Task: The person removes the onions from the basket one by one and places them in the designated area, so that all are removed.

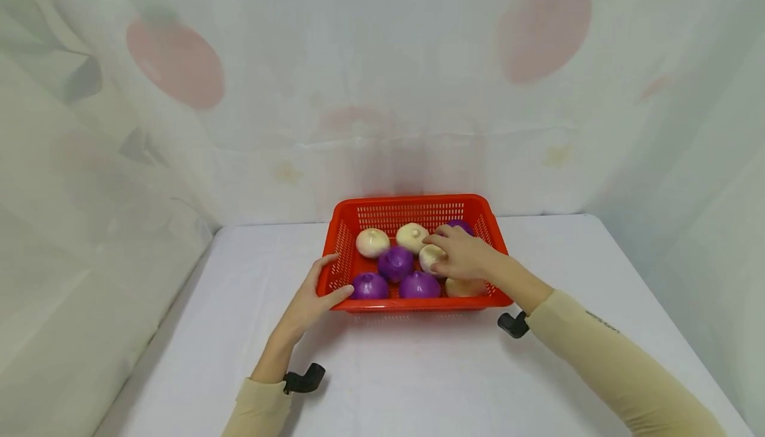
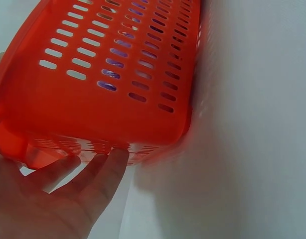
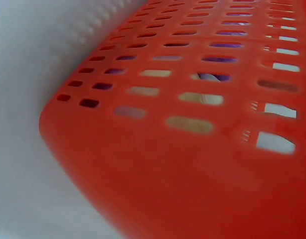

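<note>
A red plastic basket with slotted walls holds several purple onions and white onions. At its front left corner my left hand grips the basket, thumb at the front rim and fingers along the left side. The left wrist view shows the fingers against the slotted red wall. My right hand reaches into the basket's right half, fingers and thumb around a white onion. Only the outer basket wall appears in the right wrist view; the hand is hidden there.
The basket stands on a white-covered table near its back edge. Behind hangs a pale curtain with printed fruit, and more sheeting closes off both sides. A black wrist mount sticks out beside the left wrist, another beside the right.
</note>
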`<state>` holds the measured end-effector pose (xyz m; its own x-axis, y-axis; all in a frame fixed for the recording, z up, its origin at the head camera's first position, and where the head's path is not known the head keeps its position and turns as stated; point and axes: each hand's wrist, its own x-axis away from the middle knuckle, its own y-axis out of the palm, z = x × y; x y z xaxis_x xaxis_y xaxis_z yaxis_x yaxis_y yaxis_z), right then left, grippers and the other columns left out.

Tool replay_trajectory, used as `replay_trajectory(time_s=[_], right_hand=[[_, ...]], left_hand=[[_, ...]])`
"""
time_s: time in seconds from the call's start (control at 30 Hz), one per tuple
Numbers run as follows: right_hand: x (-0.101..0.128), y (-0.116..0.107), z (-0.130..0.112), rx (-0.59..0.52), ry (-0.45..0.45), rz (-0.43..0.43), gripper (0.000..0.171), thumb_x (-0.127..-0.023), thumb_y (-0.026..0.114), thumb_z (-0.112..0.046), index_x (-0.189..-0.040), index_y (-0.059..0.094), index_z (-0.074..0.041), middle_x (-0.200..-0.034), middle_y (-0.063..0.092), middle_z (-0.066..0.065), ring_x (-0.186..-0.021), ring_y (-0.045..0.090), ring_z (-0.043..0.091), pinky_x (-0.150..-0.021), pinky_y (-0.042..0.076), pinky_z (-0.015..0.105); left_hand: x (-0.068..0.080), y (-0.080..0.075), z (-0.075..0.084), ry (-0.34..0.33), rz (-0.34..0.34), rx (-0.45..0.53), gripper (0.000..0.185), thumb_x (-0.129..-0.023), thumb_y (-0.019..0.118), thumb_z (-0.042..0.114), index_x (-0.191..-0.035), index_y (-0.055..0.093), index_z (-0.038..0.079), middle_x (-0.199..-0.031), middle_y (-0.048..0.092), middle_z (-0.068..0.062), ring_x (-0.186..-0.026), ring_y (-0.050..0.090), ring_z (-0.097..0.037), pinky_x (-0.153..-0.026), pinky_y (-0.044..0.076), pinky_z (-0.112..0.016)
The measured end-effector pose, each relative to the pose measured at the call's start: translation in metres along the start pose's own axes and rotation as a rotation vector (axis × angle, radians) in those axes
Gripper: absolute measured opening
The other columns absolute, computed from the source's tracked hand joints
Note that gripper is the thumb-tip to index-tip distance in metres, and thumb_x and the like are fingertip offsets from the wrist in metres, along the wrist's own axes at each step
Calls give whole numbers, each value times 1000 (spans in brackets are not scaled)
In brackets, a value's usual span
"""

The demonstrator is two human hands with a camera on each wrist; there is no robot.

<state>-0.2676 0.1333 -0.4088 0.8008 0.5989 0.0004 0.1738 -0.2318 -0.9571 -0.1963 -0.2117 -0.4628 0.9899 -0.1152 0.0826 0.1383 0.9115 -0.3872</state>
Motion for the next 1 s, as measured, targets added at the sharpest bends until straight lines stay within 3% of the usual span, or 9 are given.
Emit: replay_trajectory(time_s=[0.43, 0.63, 1.0], right_hand=[[-9, 16, 6, -29, 22, -78, 57, -85, 73, -18, -140, 59, -15, -141, 51, 16, -124, 47, 39, -95, 50, 56], [-11, 19, 6, -45, 26, -96, 54, -88, 70, -15, -141, 59, -16, -141, 50, 15, -126, 48, 39, -97, 49, 55], [-9, 13, 6, -2, 19, -47, 57, -84, 76, -21, -139, 62, -18, -139, 51, 14, -122, 47, 36, -93, 52, 52]], left_hand=[[1, 2, -1, 17, 2, -12, 73, -89, 78, 38, -149, 37, 31, -149, 44, -16, -126, 53, -36, -101, 49, -52], [-1, 3, -2, 25, 4, 0, 74, -87, 80, 42, -148, 38, 32, -146, 47, -16, -123, 55, -35, -100, 50, -50], [-3, 5, -3, 24, 16, -9, 72, -88, 79, 41, -148, 39, 30, -148, 45, -17, -126, 54, -37, -100, 50, -53]])
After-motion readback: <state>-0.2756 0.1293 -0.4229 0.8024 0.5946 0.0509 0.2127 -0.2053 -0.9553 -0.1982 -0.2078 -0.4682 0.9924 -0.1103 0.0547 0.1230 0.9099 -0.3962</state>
